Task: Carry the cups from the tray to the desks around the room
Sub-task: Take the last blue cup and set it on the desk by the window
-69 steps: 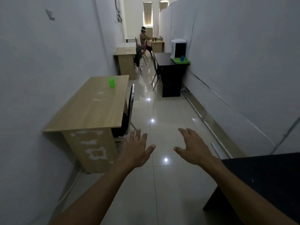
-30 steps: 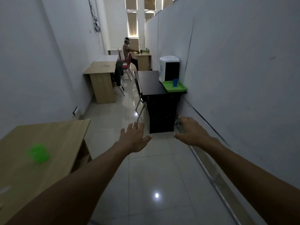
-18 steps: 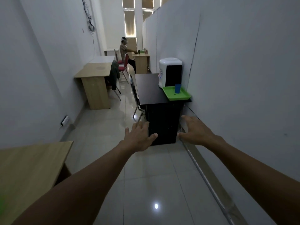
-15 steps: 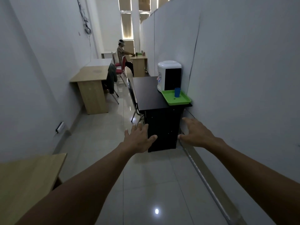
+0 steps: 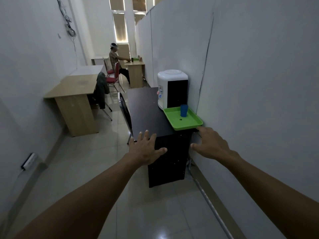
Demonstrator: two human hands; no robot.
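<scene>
Both hands are empty with fingers spread wide, palms down: the left hand [image 5: 146, 149] hangs in front of the near edge of the black desk [image 5: 146, 107], the right hand [image 5: 209, 145] just below the near corner of the green tray [image 5: 188, 124]. A single blue cup [image 5: 183, 110] stands upright on the tray, which sits at the desk's near right corner beside a white dispenser [image 5: 170, 87]. A wooden desk [image 5: 72, 88] stands by the left wall.
</scene>
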